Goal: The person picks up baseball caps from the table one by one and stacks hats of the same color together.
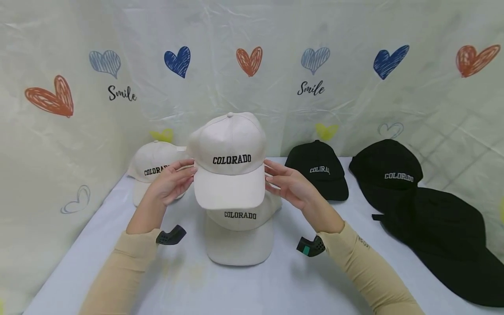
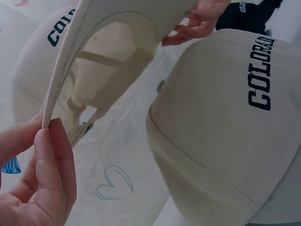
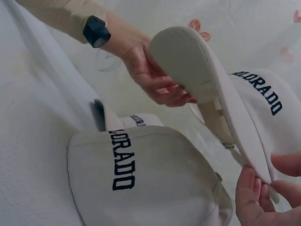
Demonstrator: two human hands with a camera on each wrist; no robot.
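Between both hands a white baseball cap (image 1: 230,140) with black COLORADO lettering hangs in the air, brim toward me. My left hand (image 1: 171,181) pinches one side of its brim between thumb and fingers, and my right hand (image 1: 289,183) pinches the opposite side. In the left wrist view the cap's hollow inside (image 2: 106,70) shows, with the left fingers (image 2: 47,165) at the brim edge. The right wrist view has the right fingers (image 3: 251,195) on the brim's other edge. Below stands a second white cap (image 1: 240,245), its crown partly hidden by the held one.
Another white cap (image 1: 155,155) sits at the back left, partly behind the left hand. A black cap (image 1: 316,166) stands behind the right hand. Farther right, a black cap (image 1: 387,164) and a nearer black cap (image 1: 445,223) overlap on the white table (image 1: 291,284). A heart-printed sheet (image 1: 252,26) hangs behind.
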